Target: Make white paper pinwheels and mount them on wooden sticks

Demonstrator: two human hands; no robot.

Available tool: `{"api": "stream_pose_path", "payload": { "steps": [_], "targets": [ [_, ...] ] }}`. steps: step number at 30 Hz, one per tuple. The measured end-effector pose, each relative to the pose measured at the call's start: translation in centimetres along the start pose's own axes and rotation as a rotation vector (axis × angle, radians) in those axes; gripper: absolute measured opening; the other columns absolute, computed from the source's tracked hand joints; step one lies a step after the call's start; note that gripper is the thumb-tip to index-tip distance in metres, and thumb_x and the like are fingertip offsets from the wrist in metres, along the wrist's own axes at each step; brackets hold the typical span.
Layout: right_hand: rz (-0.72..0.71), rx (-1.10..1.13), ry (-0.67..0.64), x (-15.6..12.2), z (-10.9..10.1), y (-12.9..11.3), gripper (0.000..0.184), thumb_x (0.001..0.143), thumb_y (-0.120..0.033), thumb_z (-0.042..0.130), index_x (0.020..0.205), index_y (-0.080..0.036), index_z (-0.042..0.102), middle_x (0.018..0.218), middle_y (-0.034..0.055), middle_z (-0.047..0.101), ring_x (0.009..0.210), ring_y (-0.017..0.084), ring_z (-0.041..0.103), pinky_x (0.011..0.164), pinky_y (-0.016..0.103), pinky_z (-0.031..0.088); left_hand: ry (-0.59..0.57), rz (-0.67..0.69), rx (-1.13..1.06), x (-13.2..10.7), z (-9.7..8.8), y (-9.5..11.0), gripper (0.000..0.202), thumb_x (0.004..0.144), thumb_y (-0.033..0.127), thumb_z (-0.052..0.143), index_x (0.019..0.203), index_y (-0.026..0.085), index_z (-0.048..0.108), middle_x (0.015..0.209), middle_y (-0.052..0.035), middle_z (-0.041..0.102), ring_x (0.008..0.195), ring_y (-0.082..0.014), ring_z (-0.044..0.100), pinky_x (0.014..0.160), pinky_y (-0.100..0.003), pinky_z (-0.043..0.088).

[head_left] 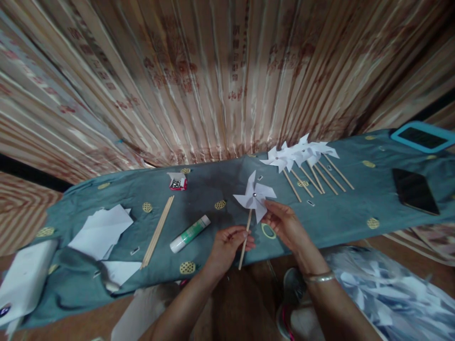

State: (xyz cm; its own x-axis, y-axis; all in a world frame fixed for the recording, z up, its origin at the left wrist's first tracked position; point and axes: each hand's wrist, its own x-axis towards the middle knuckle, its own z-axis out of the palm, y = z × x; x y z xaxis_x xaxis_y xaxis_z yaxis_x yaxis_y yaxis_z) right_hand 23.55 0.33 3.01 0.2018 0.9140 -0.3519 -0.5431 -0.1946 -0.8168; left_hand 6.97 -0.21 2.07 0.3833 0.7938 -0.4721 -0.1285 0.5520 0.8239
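Observation:
A white paper pinwheel (249, 198) on a thin wooden stick is held up over the near side of the table, a shiny pin at its centre. My left hand (227, 246) pinches the stick below the blades. Fingers of my right hand (282, 222) close on the lower right blade; a bracelet circles that wrist. To the left lie a green-and-white glue stick (191, 233), a bundle of wooden sticks (158, 232) and a small red box (177, 182) of shiny pins. Several finished pinwheels (302, 154) overlap at the back right.
White paper sheets (101, 229) and a white device (26, 279) are on the left of the green tablecloth (227, 184). A dark phone (415, 191) and a blue-framed tablet (424, 136) lie at the right. A curtain hangs behind; a plastic bag (394, 293) of white paper pieces stands at lower right.

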Motion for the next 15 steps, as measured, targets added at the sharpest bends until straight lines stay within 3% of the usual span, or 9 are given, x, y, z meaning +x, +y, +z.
{"api": "stream_pose_path", "payload": {
  "steps": [8, 15],
  "targets": [
    [0.028, 0.025, 0.020, -0.14, 0.17, -0.03, 0.028, 0.051, -0.039, 0.088, 0.061, -0.019, 0.072, 0.054, -0.0023, 0.063, 0.048, 0.008, 0.054, 0.049, 0.019, 0.049, -0.012, 0.006, 0.007, 0.12, -0.02, -0.22, 0.050, 0.057, 0.054, 0.080, 0.079, 0.011, 0.069, 0.071, -0.0093, 0.072, 0.061, -0.0190, 0.068, 0.064, -0.029, 0.053],
    [0.001, -0.008, -0.017, 0.08, -0.29, 0.17, 0.027, 0.058, -0.040, 0.085, 0.068, -0.019, 0.073, 0.057, -0.0029, 0.064, 0.049, 0.008, 0.053, 0.052, 0.021, 0.049, -0.016, 0.003, 0.006, -0.01, 0.05, -0.19, 0.048, 0.059, 0.053, 0.080, 0.079, 0.011, 0.069, 0.070, -0.0089, 0.072, 0.063, -0.0194, 0.069, 0.065, -0.030, 0.054]
  ]
}}
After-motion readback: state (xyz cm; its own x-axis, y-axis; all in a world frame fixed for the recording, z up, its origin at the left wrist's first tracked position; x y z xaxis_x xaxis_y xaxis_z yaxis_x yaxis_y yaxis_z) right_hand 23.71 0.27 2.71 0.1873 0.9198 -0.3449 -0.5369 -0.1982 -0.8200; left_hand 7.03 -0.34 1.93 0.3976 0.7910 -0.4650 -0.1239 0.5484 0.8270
